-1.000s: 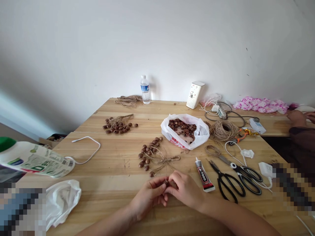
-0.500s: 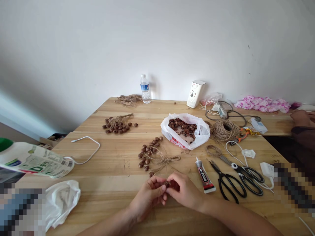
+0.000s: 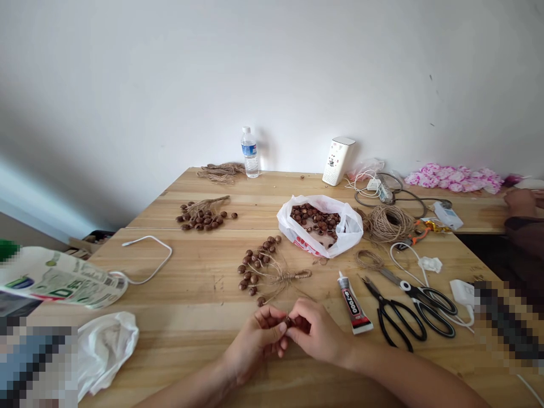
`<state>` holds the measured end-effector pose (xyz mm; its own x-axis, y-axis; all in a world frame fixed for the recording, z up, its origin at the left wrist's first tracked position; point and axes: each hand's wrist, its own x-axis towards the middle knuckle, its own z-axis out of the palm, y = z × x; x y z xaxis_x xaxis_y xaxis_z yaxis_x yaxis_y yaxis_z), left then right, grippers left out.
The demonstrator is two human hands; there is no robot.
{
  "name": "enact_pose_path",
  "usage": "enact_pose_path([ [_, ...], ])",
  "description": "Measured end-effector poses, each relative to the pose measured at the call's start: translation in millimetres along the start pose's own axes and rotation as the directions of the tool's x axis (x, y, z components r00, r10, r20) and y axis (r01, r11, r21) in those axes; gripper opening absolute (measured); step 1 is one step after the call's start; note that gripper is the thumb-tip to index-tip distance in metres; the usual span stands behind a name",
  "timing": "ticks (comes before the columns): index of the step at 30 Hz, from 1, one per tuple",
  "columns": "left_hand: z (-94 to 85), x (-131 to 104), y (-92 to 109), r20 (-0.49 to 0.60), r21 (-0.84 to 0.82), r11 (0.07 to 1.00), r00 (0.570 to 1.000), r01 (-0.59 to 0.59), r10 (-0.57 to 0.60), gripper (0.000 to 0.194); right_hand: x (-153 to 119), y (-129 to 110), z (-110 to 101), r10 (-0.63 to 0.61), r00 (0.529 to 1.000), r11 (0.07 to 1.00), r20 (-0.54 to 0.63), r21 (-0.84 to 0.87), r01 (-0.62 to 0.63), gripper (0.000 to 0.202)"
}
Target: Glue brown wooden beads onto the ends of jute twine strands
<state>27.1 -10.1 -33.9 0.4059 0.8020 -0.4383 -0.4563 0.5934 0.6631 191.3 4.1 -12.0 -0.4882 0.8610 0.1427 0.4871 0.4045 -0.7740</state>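
Two bare hands meet low in the middle of the head view I am watching. I see the left hand (image 3: 258,338) with thumb and index finger closed around a small brown bead (image 3: 288,322), its other fingers loosely curled beneath. My right hand (image 3: 319,334) pinches at the same bead from the other side, fingers bent and nearly closed; its exact grip is partly hidden. The bead sits between the fingertips, just on my side of a beaded twine cluster (image 3: 293,276) lying on the wooden table (image 3: 191,326). To the right I make out a glue tube (image 3: 355,306), black-handled scissors (image 3: 391,309) and a ball of twine (image 3: 389,224). Beyond the cluster rests a white plastic bag (image 3: 351,235) of brown shells (image 3: 314,218); a second bundle (image 3: 206,214) lies farther left. At the far right, I see another person's hand (image 3: 521,201).
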Motion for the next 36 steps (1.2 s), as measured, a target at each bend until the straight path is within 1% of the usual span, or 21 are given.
enact_pose_path([
  [9, 0.5, -0.7, 0.6, -0.002, 0.008, 1.000, 1.000, 0.000, 0.000, 0.030, 0.7, -0.4, -0.7, -0.018, 1.000, 1.000, 0.017, -0.009, 0.018, 0.017],
  [20, -1.9, 1.0, -1.4, -0.009, 0.020, 1.000, 1.000, -0.009, 0.009, 0.028, 2.3, 0.4, 0.4, 0.005, 1.000, 1.000, 0.007, 0.022, -0.005, 0.018],
  [28, 2.0, -0.8, 1.0, 0.027, 0.030, 0.999, 0.999, -0.025, 0.024, 0.025, 3.4, -1.4, -1.5, 0.119, 0.992, 0.989, 0.036, 0.083, -0.122, 0.006],
  [33, 6.1, 0.5, 4.3, 0.050, 0.035, 0.999, 0.999, -0.014, 0.012, 0.026, 6.1, 0.9, -1.7, 0.170, 0.983, 0.978, 0.064, 0.108, -0.176, 0.006],
  [35, 6.6, 0.8, 1.6, 0.024, 0.047, 0.999, 1.000, -0.009, 0.008, 0.029, 6.9, 2.0, -1.7, 0.177, 0.982, 0.979, 0.071, 0.095, -0.183, 0.008],
  [36, 6.8, 0.0, -0.8, -0.010, 0.064, 0.998, 1.000, -0.009, 0.010, 0.032, 7.1, 2.5, -1.8, 0.179, 0.981, 0.979, 0.073, 0.088, -0.185, 0.008],
])
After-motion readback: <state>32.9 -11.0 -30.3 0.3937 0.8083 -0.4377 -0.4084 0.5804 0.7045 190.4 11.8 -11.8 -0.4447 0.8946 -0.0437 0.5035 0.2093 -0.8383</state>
